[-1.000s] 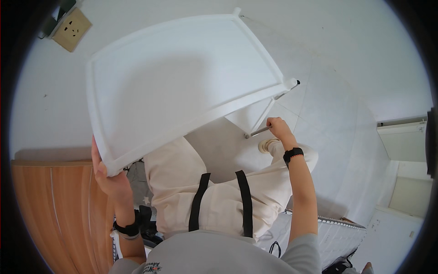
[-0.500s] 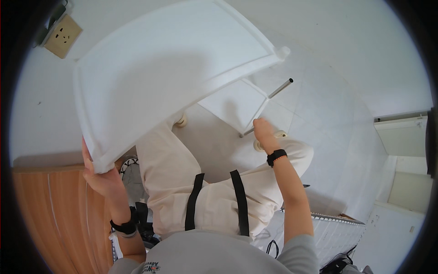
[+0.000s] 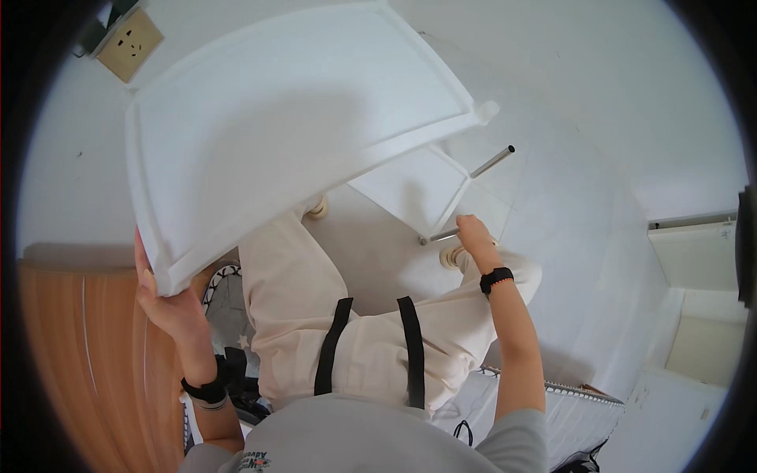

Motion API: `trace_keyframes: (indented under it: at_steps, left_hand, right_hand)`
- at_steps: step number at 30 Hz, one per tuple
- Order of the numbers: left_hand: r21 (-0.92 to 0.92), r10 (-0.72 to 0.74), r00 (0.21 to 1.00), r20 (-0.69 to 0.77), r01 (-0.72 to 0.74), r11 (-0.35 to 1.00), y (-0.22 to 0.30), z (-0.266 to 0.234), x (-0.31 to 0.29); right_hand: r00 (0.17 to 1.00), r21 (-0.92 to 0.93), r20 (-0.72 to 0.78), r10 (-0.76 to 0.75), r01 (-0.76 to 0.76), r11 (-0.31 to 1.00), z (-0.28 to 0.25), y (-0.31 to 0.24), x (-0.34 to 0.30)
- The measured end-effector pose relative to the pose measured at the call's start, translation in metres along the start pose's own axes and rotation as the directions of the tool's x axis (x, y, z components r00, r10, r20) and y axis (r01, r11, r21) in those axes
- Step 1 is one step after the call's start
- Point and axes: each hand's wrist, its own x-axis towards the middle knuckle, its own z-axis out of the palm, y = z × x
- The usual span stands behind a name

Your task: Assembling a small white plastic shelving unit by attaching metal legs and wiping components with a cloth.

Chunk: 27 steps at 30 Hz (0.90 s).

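Observation:
My left hand [image 3: 169,307] is closed on the near left corner of a large white plastic shelf panel [image 3: 300,118], which is raised and tilted in front of me. Lower down, a second white shelf panel [image 3: 414,189] shows partly from behind the large one. One metal tube [image 3: 493,161] sticks out from its right corner. My right hand [image 3: 475,236] is wrapped round another metal tube [image 3: 444,235] at the near corner of that lower panel. The far end of this tube is hidden in my hand.
A beige wall socket [image 3: 130,45] is at the upper left. A wood-grain board or cabinet [image 3: 87,355] stands by my left arm. Behind my right arm lies a white surface with a laced edge [image 3: 568,418]. A white cabinet [image 3: 702,252] is at the far right.
My right hand has moved slightly right and nearer to me, and more of the metal tube shows beside it. The left hand keeps its hold on the large panel.

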Motion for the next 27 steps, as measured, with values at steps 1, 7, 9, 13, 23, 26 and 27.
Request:
trace_keyframes:
  at_steps: [1,7,9,13,23,26,27]
  left_hand:
    - [0.019,0.022,1.000,0.001,-0.022,1.000,0.002,-0.002,-0.002]
    - [0.029,0.046,0.999,-0.006,-0.046,0.999,0.003,-0.004,-0.005]
    - [0.002,0.031,1.000,-0.003,-0.031,1.000,0.003,-0.005,-0.004]
    - [-0.047,-0.026,0.999,-0.021,0.025,0.999,0.004,-0.004,-0.006]
    - [0.004,0.015,0.994,0.108,-0.016,1.000,0.005,0.000,-0.002]
    - [-0.032,-0.062,0.989,0.132,0.067,0.997,-0.005,0.006,-0.001]
    - [-0.035,-0.058,0.990,0.127,0.063,0.997,-0.004,0.008,-0.001]
  right_hand:
    - [0.998,-0.014,0.021,0.053,-0.053,0.998,0.001,0.002,-0.002]
    - [0.996,-0.030,-0.062,0.062,-0.064,0.997,-0.008,0.023,-0.006]
    - [0.994,-0.070,-0.029,0.106,-0.108,0.992,-0.013,0.025,-0.004]
    - [0.973,-0.172,0.003,0.230,-0.226,0.959,-0.012,0.034,-0.004]
    - [0.972,-0.103,0.040,0.231,-0.226,0.969,-0.013,0.052,-0.017]
    - [0.940,-0.052,0.256,0.224,-0.218,0.975,-0.035,0.046,-0.031]
    - [0.942,-0.054,0.252,0.219,-0.212,0.976,-0.033,0.054,-0.031]
